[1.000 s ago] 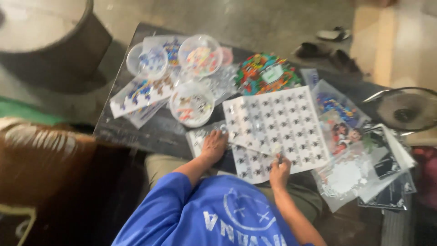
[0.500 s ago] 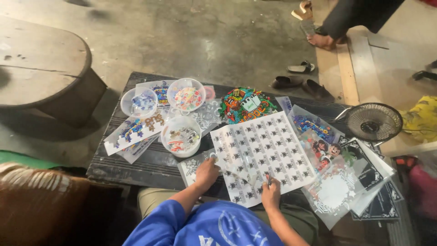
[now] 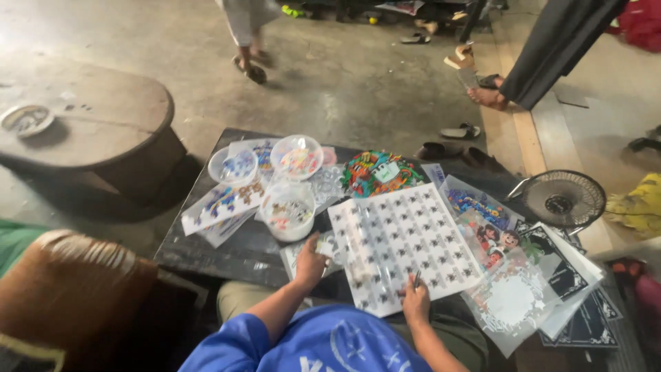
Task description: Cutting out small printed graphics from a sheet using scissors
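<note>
Under both hands lies a shiny plastic sheet [image 3: 403, 248] with small dark pictures. Past the left hand [image 3: 310, 260] stand clear plastic tubs [image 3: 289, 210]. The table [image 3: 227, 251] looks like dark, rough wood. The right hand [image 3: 416, 303] holds a thin metal-looking tool [image 3: 416, 278].

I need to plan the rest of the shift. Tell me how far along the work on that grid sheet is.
Done: can't be judged; the cells on the grid sheet are too small to tell filled from unfilled. In hand: the left hand presses the sheet's left edge, and the right hand has a thin tool in its grip at the near edge. Left: three bowls of coloured bits and more patterned sheets lie alongside.
</note>
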